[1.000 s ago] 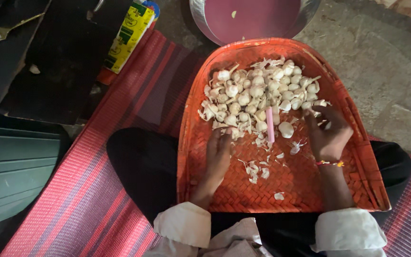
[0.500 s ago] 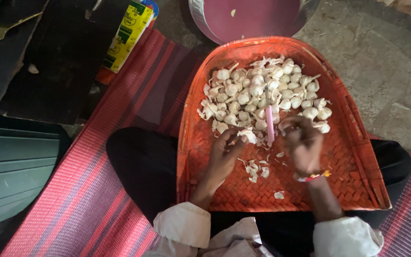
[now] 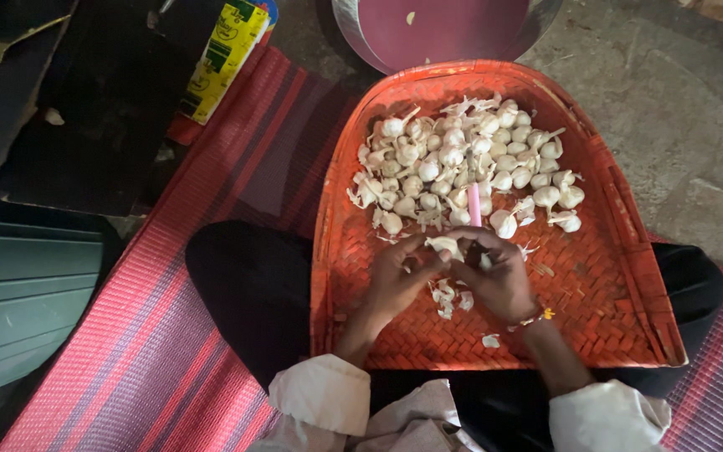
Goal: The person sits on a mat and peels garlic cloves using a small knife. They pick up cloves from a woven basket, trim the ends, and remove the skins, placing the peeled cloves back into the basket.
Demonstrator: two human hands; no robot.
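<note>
Orange woven tray (image 3: pixel 612 276), both hands' fingers (image 3: pixel 428 261) holding garlic (image 3: pixel 445 245), pink knife (image 3: pixel 474 205) pointing away

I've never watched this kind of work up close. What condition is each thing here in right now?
left hand: closed on a garlic bulb
right hand: gripping the same bulb and a pink tool
garlic heap: whole, unpeeled
garlic skins: loose scraps under the hands
woven tray: flat on the lap
metal bowl: nearly empty
</note>
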